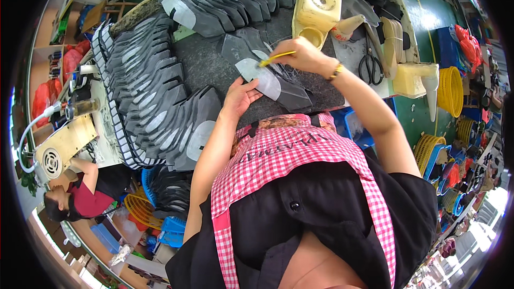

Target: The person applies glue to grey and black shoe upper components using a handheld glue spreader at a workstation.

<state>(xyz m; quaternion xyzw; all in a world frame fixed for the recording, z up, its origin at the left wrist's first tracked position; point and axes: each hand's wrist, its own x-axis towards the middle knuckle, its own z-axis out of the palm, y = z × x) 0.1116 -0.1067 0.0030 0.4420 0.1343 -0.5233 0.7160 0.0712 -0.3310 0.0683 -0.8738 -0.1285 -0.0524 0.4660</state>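
Note:
My right hand (303, 56) grips a yellow-handled brush (276, 59), its tip touching a grey shoe piece (263, 77) with a pale glossy patch. That piece lies on the dark work mat (206, 67). My left hand (239, 98) rests at the piece's near edge, fingers spread, pressing it flat. A dark grey part (297, 96) lies under the piece, to the right.
Rows of overlapped grey shoe pieces (152, 93) cover the left and far side. A yellow glue container (317, 8), black scissors (370, 67) and a second pale container (415, 79) sit to the right. Another person (85, 192) sits at lower left near yellow baskets (140, 210).

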